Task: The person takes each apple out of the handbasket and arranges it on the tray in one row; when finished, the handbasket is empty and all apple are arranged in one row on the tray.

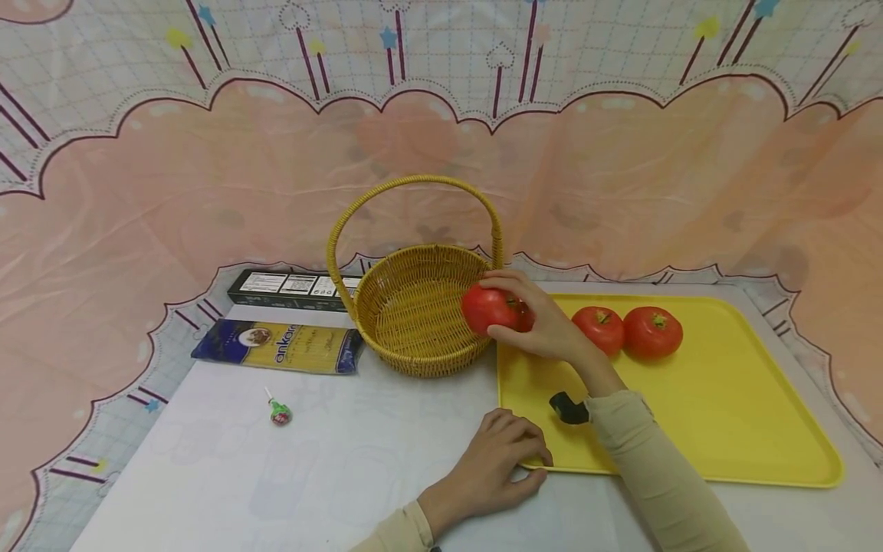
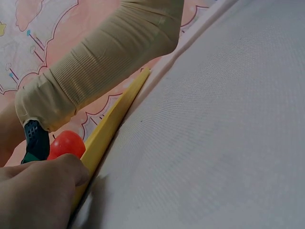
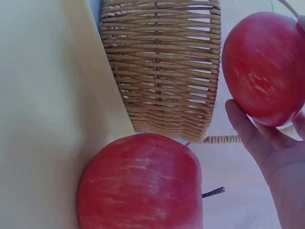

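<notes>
In the head view my right hand (image 1: 534,318) holds a red apple (image 1: 485,309) at the right rim of a yellow wicker basket (image 1: 414,322). The right wrist view shows this apple (image 3: 264,69) above the rim level, fingers curled against it. Another apple (image 3: 143,181), with a dark stem, sits on the tray beside the basket; in the head view my right hand partly hides it. Two more apples (image 1: 651,333) stand farther right on the yellow tray (image 1: 731,406). My left hand (image 1: 493,464) rests on the tray's near left corner, fingers loosely bent over the rim.
Left of the basket lie a spaghetti packet (image 1: 290,346) and, behind it, a long black box (image 1: 290,291). A wrapped lollipop (image 1: 279,412) lies on the white table (image 1: 207,475). A patterned cloth (image 1: 276,192) hangs behind everything. The basket's tall handle (image 1: 414,180) arches overhead.
</notes>
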Motion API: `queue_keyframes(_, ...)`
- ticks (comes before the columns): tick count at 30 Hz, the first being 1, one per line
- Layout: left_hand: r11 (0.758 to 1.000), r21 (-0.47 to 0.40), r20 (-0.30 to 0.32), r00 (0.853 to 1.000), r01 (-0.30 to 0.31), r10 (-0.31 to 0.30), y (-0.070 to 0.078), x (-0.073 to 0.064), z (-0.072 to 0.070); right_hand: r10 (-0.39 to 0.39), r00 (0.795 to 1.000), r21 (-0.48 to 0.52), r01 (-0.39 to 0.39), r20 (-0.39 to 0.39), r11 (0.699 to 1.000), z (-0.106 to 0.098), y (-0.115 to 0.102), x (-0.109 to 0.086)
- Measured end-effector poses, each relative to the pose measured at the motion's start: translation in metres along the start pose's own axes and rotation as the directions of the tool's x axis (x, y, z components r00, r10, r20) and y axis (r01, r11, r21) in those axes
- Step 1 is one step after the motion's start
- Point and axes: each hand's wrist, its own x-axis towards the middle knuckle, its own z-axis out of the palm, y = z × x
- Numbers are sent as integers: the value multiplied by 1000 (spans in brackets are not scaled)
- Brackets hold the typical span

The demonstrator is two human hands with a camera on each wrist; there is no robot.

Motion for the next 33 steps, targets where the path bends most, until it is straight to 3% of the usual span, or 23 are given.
queue_keyframes(10, 1000, 4, 0, 1000, -12, 12, -1, -1, 1, 93, 995, 93, -91, -22, 992, -10, -30, -14)
queue_keyframes(17, 1000, 9, 6, 1000, -10, 10, -1, -2, 1, 119, 992, 100, -115, -37, 988, -14, -30, -20)
queue_keyframes(25, 1000, 13, 8, 1000, -5, 5, -2, 0, 3, 111, 991, 38, -108, -70, 993, -23, -34, -25)
queue_keyframes(33, 1000, 4, 12, 1000, -5, 5, -1, 0, 0, 166, 982, -18, -168, -89, 986, -31, -36, -31)
